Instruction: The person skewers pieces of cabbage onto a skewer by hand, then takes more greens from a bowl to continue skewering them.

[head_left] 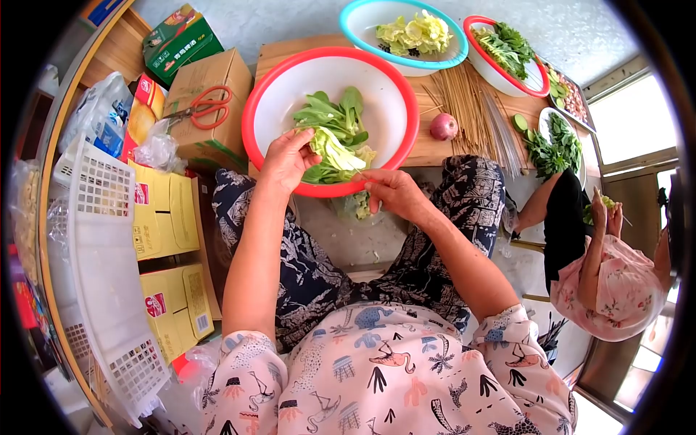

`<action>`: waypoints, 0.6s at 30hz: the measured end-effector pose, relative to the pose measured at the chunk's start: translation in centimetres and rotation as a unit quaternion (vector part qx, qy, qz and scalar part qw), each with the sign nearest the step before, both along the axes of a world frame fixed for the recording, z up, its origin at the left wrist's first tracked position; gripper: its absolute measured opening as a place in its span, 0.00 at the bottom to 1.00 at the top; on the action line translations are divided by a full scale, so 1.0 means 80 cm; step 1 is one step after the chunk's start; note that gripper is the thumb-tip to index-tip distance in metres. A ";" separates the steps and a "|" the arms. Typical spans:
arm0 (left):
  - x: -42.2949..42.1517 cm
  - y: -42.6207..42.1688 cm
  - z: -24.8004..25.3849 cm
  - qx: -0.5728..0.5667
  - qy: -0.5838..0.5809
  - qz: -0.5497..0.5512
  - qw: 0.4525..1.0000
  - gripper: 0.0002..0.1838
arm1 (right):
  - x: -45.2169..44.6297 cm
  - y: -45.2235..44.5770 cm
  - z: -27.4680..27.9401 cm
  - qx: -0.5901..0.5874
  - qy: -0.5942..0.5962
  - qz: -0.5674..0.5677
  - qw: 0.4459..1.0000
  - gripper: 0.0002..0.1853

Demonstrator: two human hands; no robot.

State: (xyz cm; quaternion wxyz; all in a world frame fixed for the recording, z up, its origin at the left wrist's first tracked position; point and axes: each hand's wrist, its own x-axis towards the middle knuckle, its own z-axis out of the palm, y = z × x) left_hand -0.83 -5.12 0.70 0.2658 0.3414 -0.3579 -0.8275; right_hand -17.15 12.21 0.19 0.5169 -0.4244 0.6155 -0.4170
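Note:
In front of me a white basin with a red rim (395, 94) holds loose green leaves (330, 116). My left hand (288, 161) is closed on a pale yellow-green leafy vegetable (335, 154) over the near side of this basin. At the vegetable's lower right end, by the red rim, my right hand (395, 194) pinches with thumb and forefinger. Whatever lies between those fingertips is too small to make out. Below the rim, between my knees, some green scraps (360, 205) show in what looks like a clear bag.
On the wooden table (428, 148) lie a red onion (444, 127) and many skewers (464, 101). A blue-rimmed basin (351, 32) and another red-rimmed basin (540, 88) hold greens. Scissors (206, 109) rest on a carton (217, 76). At right, another person (605, 283) holds greens.

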 end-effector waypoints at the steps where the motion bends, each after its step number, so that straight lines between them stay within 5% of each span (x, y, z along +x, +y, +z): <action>1: 0.000 0.000 0.000 0.000 0.000 0.001 1.000 0.07 | 0.000 0.000 0.000 -0.004 -0.004 -0.005 1.000 0.13; 13: -0.002 0.003 0.000 -0.019 0.011 0.010 1.000 0.07 | -0.001 -0.004 -0.008 -0.018 -0.005 -0.010 1.000 0.12; 18: -0.010 0.016 0.007 -0.153 -0.043 0.086 0.984 0.05 | -0.001 -0.005 -0.016 -0.026 -0.007 -0.009 1.000 0.12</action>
